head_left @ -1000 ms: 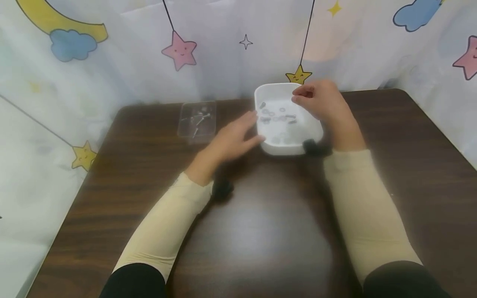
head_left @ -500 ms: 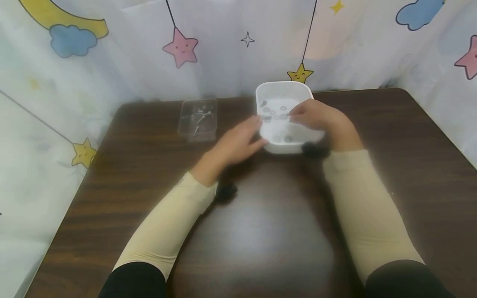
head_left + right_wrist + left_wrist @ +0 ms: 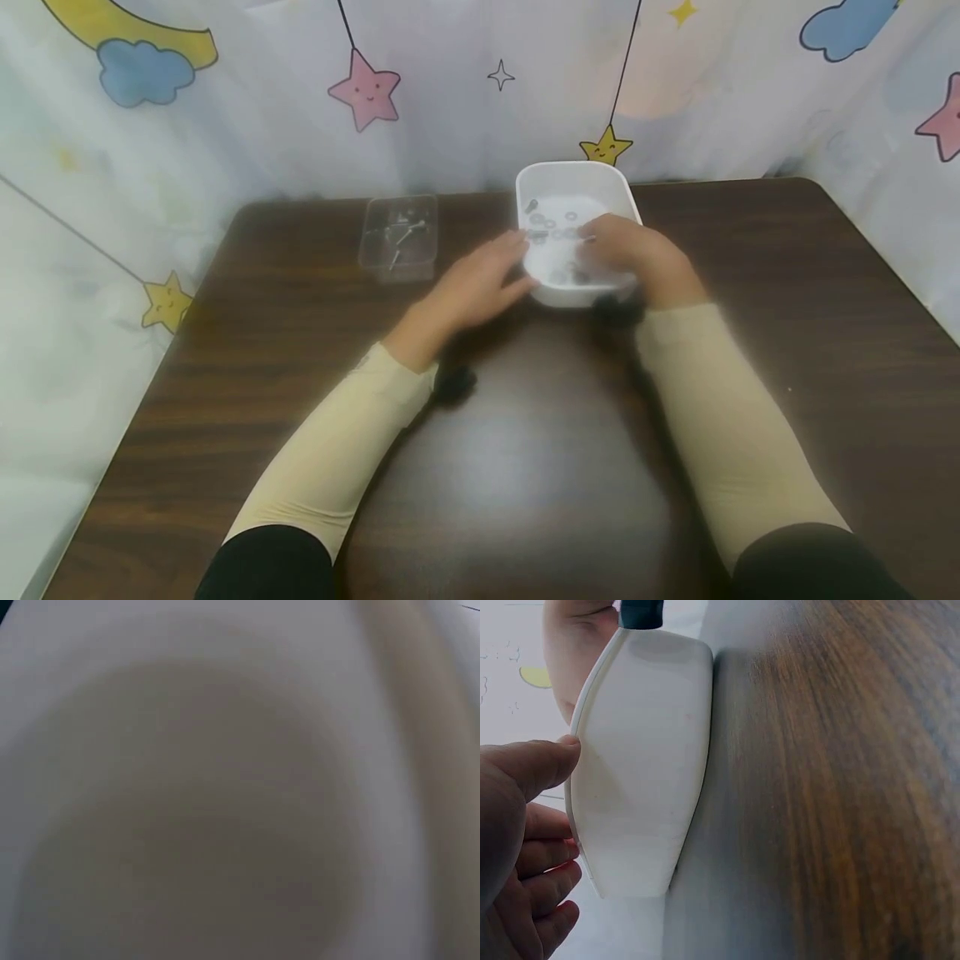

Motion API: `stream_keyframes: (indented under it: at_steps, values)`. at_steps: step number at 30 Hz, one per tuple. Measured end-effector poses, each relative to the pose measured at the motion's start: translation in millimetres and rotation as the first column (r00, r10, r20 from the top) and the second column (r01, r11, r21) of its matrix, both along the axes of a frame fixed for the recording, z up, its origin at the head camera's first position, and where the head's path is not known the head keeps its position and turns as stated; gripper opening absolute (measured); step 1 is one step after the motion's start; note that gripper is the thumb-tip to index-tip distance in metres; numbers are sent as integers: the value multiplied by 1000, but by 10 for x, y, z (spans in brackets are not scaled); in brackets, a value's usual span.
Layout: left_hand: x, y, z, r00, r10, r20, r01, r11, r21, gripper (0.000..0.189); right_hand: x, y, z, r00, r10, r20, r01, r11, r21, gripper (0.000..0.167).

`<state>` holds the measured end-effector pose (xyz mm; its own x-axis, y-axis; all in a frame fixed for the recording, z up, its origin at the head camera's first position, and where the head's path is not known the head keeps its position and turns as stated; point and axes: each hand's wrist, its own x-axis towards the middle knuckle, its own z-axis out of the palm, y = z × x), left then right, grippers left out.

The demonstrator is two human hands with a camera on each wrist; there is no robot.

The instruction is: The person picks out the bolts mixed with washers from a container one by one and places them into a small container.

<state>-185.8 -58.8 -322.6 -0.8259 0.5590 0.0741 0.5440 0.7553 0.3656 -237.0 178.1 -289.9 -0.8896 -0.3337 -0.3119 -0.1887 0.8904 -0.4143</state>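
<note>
Our relaxed left hand [image 3: 482, 282] is touching the white box [image 3: 567, 297], small parts [image 3: 551, 223] lying just left of our right hand [image 3: 637, 252], grip unclear.

Tbl [image 3: 502, 475] glare, R-wrist view dim, blurry

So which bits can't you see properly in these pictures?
- Head view: whether the right grip pinches anything; blur and the hand itself hide its fingertips.
- Head view: how many small pieces the clear box holds; too tiny and hazy.
- Left wrist view: inside the white tub; its wall blocks it.
- Right wrist view: nearly everything; too blurry.
</note>
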Motion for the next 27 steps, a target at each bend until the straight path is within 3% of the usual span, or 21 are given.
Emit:
stream_keyframes:
  at_steps: [7, 16, 27]
  values:
    - [2, 0, 6, 1000, -4, -4, 4, 1000, 1, 68, -6, -24, -55, 999, -32, -5, 33, 999, 28, 33]
    - [-1, 0, -9, 1000, 11, 13, -11, 1000, 8, 69, 7, -31, -45, 994, -103, -26, 103, 995, -12, 36]
    - [-4, 5, -16, 1000, 13, 10, -14, 1000, 17, 69, -9, -41, -138, 993, -31, -114, 30, 1000, -10, 15]
